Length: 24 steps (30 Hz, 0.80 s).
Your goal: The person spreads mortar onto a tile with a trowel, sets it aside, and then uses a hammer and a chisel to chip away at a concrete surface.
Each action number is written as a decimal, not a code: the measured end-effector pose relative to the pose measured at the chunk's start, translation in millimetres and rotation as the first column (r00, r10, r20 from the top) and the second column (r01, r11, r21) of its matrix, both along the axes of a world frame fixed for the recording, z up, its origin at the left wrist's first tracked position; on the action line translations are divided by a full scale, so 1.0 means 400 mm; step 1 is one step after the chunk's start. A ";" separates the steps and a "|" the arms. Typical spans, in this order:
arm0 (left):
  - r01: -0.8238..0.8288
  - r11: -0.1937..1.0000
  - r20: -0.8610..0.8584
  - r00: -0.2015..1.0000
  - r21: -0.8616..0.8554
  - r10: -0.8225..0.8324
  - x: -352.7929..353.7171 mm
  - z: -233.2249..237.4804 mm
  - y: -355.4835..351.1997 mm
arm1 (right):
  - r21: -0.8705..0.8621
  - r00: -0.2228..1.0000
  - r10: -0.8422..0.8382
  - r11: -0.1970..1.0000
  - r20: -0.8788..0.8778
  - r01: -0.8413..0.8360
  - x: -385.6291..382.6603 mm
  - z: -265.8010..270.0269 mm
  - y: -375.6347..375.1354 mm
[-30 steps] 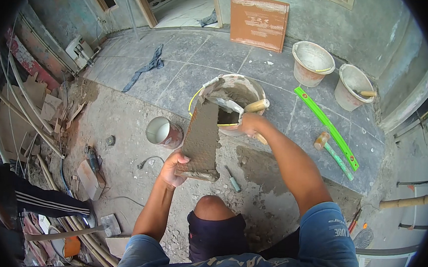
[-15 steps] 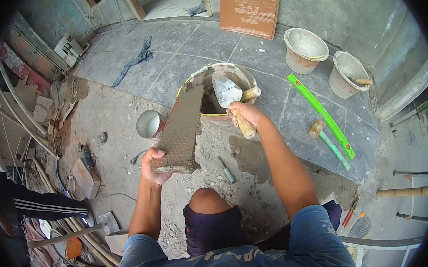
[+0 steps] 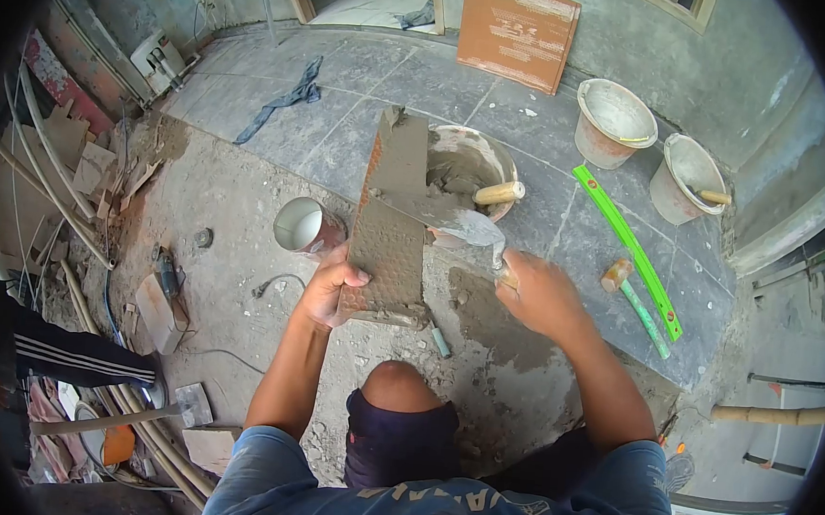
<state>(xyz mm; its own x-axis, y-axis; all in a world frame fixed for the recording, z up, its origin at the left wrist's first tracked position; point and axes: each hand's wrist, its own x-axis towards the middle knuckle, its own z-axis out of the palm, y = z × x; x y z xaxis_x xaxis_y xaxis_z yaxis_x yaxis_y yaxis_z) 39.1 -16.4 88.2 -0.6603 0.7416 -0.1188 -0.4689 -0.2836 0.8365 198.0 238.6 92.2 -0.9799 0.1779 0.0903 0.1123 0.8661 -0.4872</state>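
Head view: right hand [image 3: 535,290], fisted on a steel trowel [image 3: 463,225], has moved from the round mortar bucket [image 3: 468,151] to spreading on the mortar-coated tile strip [image 3: 389,246] clasped by left hand [image 3: 332,290].

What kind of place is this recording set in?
Probably a room under renovation, mid tile-laying: laid grey floor tiles beside bare screed, a mortar bucket, a green spirit level.

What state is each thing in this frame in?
tile, mortar-coated, held at its near end by left hand
trowel, held in right hand, blade across the tile
mortar bucket, upright, partly filled
metal can, open, standing on floor
green level, lying flat on floor
mallet, lying on floor
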 end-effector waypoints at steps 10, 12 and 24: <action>0.096 0.993 0.020 0.995 -0.074 -0.095 0.083 -0.010 -0.040 | 0.028 0.975 -0.189 0.982 0.114 0.187 -0.326 -0.092 0.070; 0.083 0.995 0.082 0.994 -0.057 -0.078 0.089 -0.034 -0.050 | 0.031 0.965 -0.197 0.980 0.176 0.195 -0.339 -0.094 0.076; 0.032 0.985 0.217 0.974 0.168 -0.068 0.000 -0.075 -0.009 | -0.329 0.942 -0.311 0.883 0.127 0.336 -0.237 -0.226 0.049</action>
